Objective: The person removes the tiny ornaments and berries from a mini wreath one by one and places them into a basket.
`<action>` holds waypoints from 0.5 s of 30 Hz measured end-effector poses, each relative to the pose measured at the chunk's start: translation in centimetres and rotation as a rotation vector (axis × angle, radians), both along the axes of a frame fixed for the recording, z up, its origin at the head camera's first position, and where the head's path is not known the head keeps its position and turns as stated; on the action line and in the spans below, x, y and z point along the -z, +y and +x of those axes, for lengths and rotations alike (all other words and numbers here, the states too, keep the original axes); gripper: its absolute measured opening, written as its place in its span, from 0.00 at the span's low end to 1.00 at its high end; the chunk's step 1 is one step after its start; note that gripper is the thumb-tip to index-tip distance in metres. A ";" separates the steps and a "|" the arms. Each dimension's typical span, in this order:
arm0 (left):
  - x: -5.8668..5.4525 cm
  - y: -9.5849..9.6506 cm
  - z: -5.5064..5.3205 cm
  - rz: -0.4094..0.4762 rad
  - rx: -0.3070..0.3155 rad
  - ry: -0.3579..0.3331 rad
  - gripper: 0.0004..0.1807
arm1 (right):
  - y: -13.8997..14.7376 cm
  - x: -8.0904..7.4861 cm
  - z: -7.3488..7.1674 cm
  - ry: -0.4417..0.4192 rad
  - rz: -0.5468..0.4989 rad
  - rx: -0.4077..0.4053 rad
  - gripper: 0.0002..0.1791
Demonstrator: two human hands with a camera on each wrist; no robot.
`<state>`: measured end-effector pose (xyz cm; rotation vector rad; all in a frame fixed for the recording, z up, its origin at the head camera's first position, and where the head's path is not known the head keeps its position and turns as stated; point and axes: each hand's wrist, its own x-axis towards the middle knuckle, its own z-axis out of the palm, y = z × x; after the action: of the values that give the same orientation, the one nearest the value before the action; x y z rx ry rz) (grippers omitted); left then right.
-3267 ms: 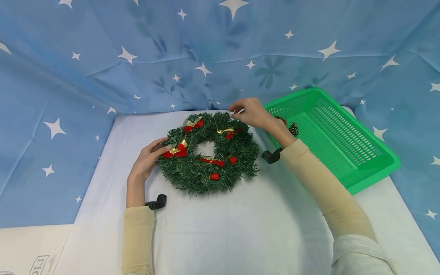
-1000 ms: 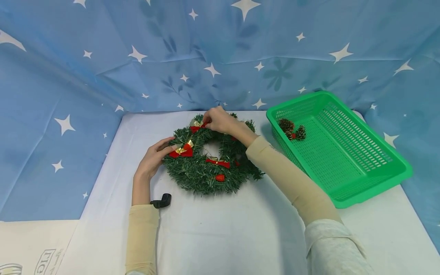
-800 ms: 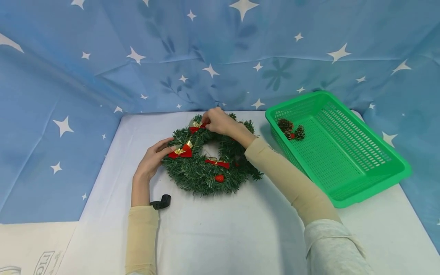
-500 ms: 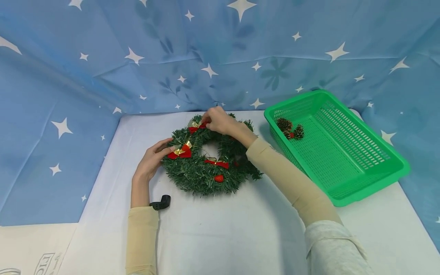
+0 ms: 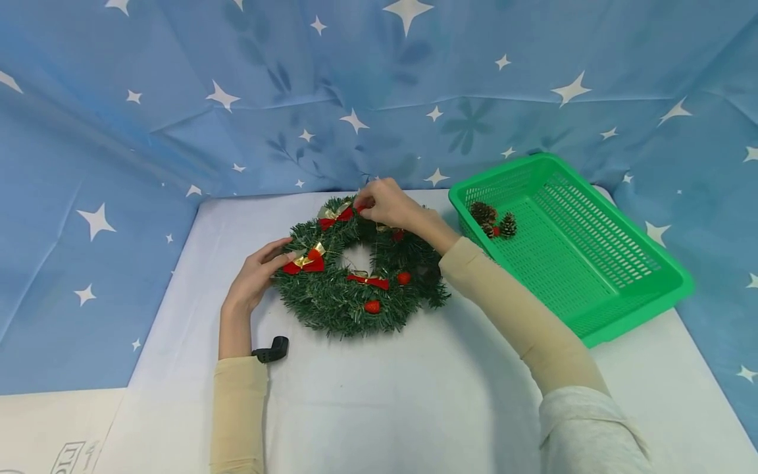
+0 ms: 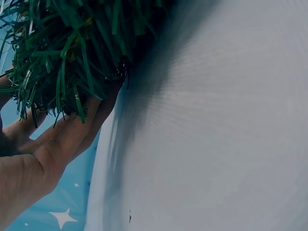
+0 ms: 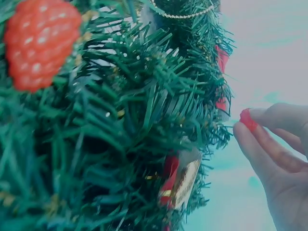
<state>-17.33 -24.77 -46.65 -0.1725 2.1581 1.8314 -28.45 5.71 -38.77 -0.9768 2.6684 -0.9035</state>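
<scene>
A green tinsel wreath (image 5: 331, 303) with red-and-gold bows and red artificial berries lies on the white-covered table. My left hand (image 5: 251, 276) holds its left rim, thumb on top beside a bow (image 5: 304, 264); in the left wrist view the fingers (image 6: 67, 137) reach beneath the tinsel. Over the back of the wreath my right hand (image 5: 393, 204) pinches a small red berry (image 7: 248, 119) between thumb and fingertips. The right wrist view has that berry apart from the tinsel. Close by sits the rear bow (image 5: 335, 217). A larger-looking berry (image 7: 42, 43) fills that view's corner.
To the right stands a green perforated basket (image 5: 639, 309) holding several pine cones (image 5: 507, 225) and a red berry (image 5: 496, 231) in its near-left corner. A blue star-patterned cloth (image 5: 379, 118) rises behind the table (image 5: 379, 408).
From the wreath's back right, my right hand moved left to the berry at the rear bow, then drew slightly right with it. My left hand kept its hold on the rim.
</scene>
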 end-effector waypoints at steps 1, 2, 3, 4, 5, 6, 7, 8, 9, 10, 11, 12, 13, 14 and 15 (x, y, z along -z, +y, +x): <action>0.0 0.0 0.0 0.001 0.000 -0.001 0.37 | 0.2 0.0 0.1 -0.004 -0.001 0.005 0.10; 0.0 0.0 0.0 0.002 -0.001 -0.001 0.37 | 0.5 -0.1 0.2 -0.012 -0.005 0.010 0.10; -0.1 0.0 0.0 0.004 0.000 -0.002 0.37 | 0.7 -0.1 0.3 -0.017 -0.009 0.012 0.10; -0.1 0.0 0.0 0.006 0.000 -0.003 0.37 | 1.0 -0.1 0.3 -0.018 -0.011 0.012 0.10; -0.1 0.0 0.0 0.007 0.002 -0.004 0.37 | 1.2 -0.2 0.4 -0.021 -0.012 0.013 0.10; -0.1 0.0 0.0 0.009 0.003 -0.005 0.37 | 1.5 -0.2 0.5 -0.026 -0.014 0.014 0.10; -0.1 0.0 0.0 0.010 0.005 -0.006 0.37 | 1.7 -0.3 0.6 -0.033 -0.014 0.017 0.11; -0.1 0.0 0.0 0.010 0.005 -0.006 0.37 | 1.9 -0.4 0.7 -0.043 -0.018 0.020 0.11; -0.1 0.0 -0.1 0.008 0.007 -0.006 0.37 | 2.1 -0.4 0.7 -0.054 -0.020 0.025 0.11; -0.1 0.0 -0.1 0.007 0.007 -0.006 0.37 | 2.3 -0.5 0.8 -0.067 -0.020 0.032 0.11; -0.1 0.0 -0.1 0.005 0.008 -0.005 0.37 | 2.5 -0.6 0.9 -0.085 -0.024 0.042 0.11; -0.1 0.0 -0.1 0.003 0.008 -0.005 0.37 | 2.7 -0.7 0.9 -0.098 -0.026 0.052 0.12; -0.1 0.0 -0.1 0.001 0.008 -0.005 0.37 | 2.9 -0.7 0.9 -0.110 -0.027 0.063 0.12; -0.1 -0.1 -0.1 0.001 0.008 -0.005 0.37 | 3.2 -0.7 0.9 -0.118 -0.030 0.071 0.12; -0.1 -0.1 -0.1 0.001 0.009 -0.004 0.37 | 3.4 -0.8 0.9 -0.123 -0.031 0.076 0.12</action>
<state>-17.43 -24.85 -46.54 -0.1661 2.1517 1.8252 -27.54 9.11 -38.00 -0.8025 2.6110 -0.9900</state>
